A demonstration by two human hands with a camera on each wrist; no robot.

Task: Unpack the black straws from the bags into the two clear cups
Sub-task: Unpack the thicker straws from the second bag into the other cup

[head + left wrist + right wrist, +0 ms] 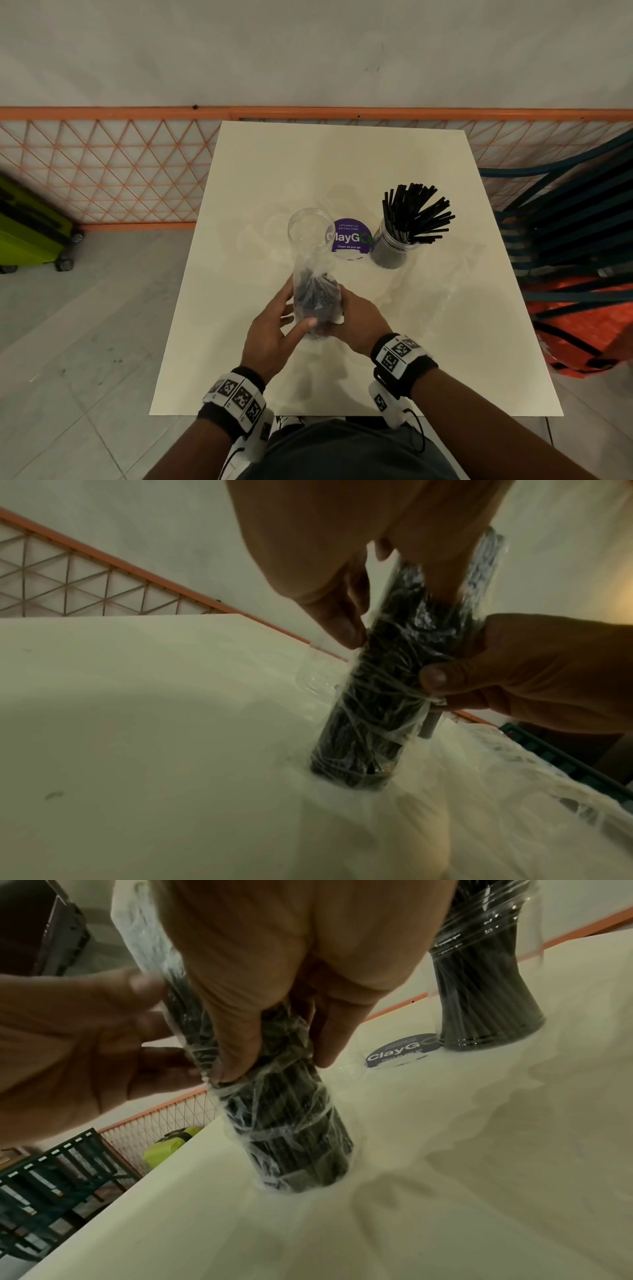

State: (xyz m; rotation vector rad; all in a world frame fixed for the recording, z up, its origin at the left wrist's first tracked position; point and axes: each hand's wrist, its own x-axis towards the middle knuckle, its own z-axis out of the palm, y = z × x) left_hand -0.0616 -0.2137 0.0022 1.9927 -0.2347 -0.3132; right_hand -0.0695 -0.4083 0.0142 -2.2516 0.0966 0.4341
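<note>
**Bag upright on surface, empty cup just beyond**

With bag (317,301) of straws (274,1123) standing on end on surface (342,164), near front edge & roughly centred: long axis near vertical, bottom end planted, top tilted a bit away toward empty cup (310,229).

Right hand (356,322): fingers (236,1042) curled round bag's mid-section from the right, thumb pressing film. Clamped on bag.

Left hand (270,337): on bag's left side, fingers (342,620) loosely spread, tips touching film higher up, thumb against near face. Looks like feeling for the wrap's opening rather than a firm grip; judgement only.

Empty cup directly beyond bag, top of film overlapping its rim in head view; touching or not, can't tell. Left hand nearer to it. Full cup (394,245), packed w/ straws, stands farther right, sticker (349,238) between the two cups.

Next move, prob.: strip film upward along the axis, then tip bundle forward into empty cup. Short path, same line as bag's lean.

Room: open surface left, right & behind the cups. Front edge close behind the wrists, so little slack toward body. Risk: empty cup light, could get knocked by the bag top.
</note>
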